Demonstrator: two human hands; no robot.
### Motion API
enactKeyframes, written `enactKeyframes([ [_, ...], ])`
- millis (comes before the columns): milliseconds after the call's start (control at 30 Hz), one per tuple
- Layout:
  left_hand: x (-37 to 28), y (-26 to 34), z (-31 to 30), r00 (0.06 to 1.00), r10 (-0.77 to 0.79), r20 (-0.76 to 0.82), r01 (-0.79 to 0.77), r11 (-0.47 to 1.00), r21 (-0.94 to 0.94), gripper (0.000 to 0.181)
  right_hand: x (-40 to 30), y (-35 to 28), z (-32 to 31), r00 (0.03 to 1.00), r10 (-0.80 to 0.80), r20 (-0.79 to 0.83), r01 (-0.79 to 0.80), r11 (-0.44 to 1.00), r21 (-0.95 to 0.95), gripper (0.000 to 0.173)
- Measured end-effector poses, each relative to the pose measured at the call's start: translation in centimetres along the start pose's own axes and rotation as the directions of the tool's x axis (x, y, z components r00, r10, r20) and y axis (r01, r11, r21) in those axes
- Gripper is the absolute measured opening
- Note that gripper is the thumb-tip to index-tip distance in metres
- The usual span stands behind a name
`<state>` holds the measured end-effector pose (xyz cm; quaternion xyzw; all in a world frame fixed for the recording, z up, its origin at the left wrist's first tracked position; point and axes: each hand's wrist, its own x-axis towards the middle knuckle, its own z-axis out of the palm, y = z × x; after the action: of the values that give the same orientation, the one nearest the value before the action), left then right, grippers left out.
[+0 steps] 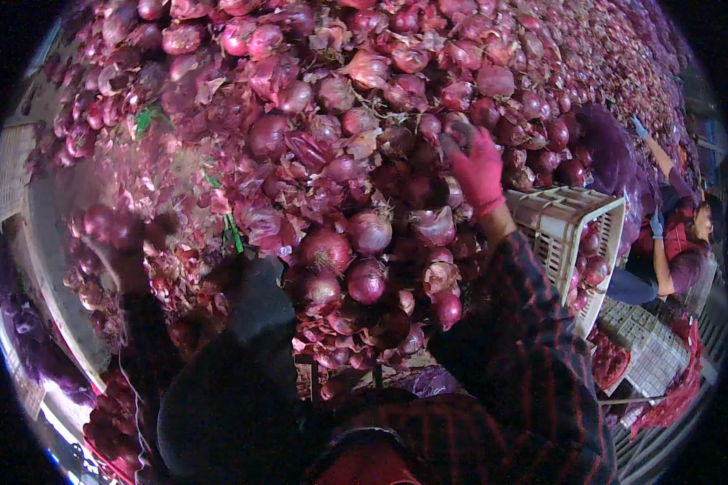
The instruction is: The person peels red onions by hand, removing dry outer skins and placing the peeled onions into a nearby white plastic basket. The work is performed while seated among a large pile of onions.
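Observation:
My right hand (480, 173), in a pink-red glove with dark fingertips, reaches into a large heap of red onions (369, 231). Its fingers curve at a shadowed onion (455, 120); whether they grip it is unclear. On the left, my left hand (126, 251) is a dark, blurred shape at the end of a dark sleeve. Close by it are blurred red onions (100, 221), and I cannot tell whether it holds one. Loose papery skins (179, 267) lie between the hands. Several whole onions sit directly before my body.
Beside my right forearm a white plastic crate (552, 212) lies tilted, with onions inside. Purple mesh (610, 145) stands behind it. Another person (682, 242) with blue gloves is at the far right, above more crates (646, 339). A pale ledge (51, 291) runs along the left.

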<state>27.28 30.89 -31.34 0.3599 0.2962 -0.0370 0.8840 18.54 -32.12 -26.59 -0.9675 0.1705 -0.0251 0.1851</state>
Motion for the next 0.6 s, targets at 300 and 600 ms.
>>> enactKeyframes([
  [300,-3.3,-11.3,9.5,0.949,-0.313,0.033,0.292,0.915,0.277,0.059,4.0,6.7,5.5,0.845,0.507,0.168,-0.508,0.860,-0.041,0.076],
  [600,-11.0,-19.4,19.9,0.565,-0.658,0.497,0.443,0.751,0.490,0.047,5.7,7.0,7.9,0.807,0.585,0.080,-0.583,0.811,-0.050,0.097],
])
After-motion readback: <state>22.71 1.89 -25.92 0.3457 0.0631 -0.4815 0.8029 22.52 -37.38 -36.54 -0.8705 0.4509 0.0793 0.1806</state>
